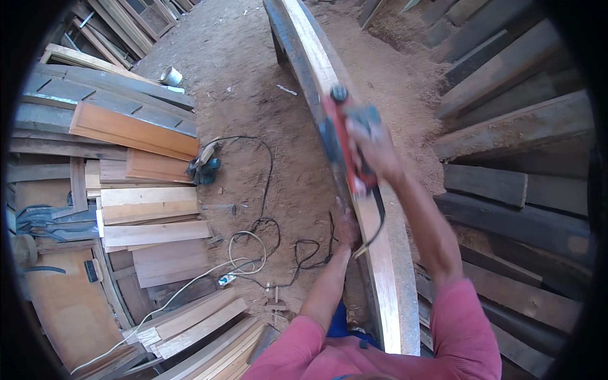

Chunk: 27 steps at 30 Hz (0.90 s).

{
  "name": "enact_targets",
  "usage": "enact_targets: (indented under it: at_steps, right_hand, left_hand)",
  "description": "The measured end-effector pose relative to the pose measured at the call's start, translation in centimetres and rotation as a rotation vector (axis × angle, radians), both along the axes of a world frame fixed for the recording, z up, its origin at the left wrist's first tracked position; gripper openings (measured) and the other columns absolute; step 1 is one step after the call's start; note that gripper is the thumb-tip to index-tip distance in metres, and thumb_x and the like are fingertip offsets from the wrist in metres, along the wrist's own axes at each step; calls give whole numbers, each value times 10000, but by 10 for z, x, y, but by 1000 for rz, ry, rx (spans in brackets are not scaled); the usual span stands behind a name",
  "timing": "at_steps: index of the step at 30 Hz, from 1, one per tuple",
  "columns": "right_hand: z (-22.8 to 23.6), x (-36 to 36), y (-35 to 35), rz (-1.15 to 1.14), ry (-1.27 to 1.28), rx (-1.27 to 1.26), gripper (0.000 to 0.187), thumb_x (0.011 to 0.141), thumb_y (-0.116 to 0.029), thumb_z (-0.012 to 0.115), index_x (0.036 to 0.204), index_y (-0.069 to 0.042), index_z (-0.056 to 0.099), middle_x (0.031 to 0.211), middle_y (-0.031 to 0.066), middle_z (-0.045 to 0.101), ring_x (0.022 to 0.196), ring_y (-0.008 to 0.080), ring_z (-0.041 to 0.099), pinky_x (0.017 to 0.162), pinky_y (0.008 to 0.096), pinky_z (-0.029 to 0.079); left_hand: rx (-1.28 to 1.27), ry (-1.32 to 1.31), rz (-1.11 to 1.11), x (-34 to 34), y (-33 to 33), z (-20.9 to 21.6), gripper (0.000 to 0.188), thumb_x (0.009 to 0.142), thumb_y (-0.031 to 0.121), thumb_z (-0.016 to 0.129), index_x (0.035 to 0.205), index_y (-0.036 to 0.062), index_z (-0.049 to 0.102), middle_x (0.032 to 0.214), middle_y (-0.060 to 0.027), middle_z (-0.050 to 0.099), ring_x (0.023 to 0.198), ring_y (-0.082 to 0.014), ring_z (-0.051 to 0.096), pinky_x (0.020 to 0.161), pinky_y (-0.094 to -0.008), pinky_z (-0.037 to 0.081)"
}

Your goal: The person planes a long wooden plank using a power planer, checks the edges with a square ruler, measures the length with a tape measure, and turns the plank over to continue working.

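Observation:
My right hand (378,152) is closed around the handle of a red and teal electric hand planer (339,130), slightly blurred by motion. Its sole rests on a long, pale wooden beam (376,266) that runs away from me. Lower down, my left hand (346,228) grips the beam's left side, with part of its fingers hard to make out. From the planer's rear a black cord (380,218) curves back toward my left hand. Beneath the beam stretches a narrow, worn bench (405,278).
Planks (149,206) lie stacked at left, near a second teal power tool (204,171). A white extension cord (183,291) and black cable loops cross the sawdust-covered floor (234,101). A pale can (171,76) stands farther off. Heavy timbers (506,183) line the right.

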State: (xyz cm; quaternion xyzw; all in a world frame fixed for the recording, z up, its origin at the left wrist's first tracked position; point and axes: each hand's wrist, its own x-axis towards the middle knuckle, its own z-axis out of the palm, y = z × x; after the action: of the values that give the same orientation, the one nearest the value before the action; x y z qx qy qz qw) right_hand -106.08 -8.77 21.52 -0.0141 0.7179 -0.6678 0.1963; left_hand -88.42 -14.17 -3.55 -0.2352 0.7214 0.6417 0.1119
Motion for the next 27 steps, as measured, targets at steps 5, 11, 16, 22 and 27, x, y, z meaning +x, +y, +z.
enact_targets:
  at_steps: [5,11,16,22,27]
  right_hand:
    - [17,201,69,64,-112,99,430,962,-383,597,1146,2,555,715,39,574,602,103,568,551,287,461]
    - [5,169,48,16,13,188,379,965,-350,569,1036,22,581,701,83,585,582,166,540,561,347,469]
    - [8,12,-9,-46,159,238,373,996,-375,552,784,-69,578,560,-19,506,480,86,526,437,290,407]
    - [1,-179,-64,-10,173,165,353,995,-388,581,819,-82,581,637,-15,544,495,86,507,442,263,403]
    - [-1,-169,-64,-4,65,-60,339,986,-393,612,838,-90,582,630,-31,520,486,74,476,430,245,404]
  left_hand:
    - [-20,84,-11,-2,-2,-18,603,1072,322,327,1543,-32,200,1341,-252,543,1241,-318,539,1043,-383,418]
    - [-45,119,7,7,-3,-23,619,1069,322,328,1540,-53,184,1374,-284,517,1280,-355,512,1069,-395,396]
    - [-51,156,5,11,1,-19,633,1066,322,328,1538,-70,170,1401,-311,496,1313,-386,489,1091,-404,378]
    - [46,204,76,11,6,-22,646,1058,302,348,1544,-76,152,1428,-314,476,1337,-375,475,1116,-387,353]
    - [-142,202,39,12,3,-30,629,1027,193,390,1548,-70,157,1345,-319,520,1230,-349,539,1069,-386,394]
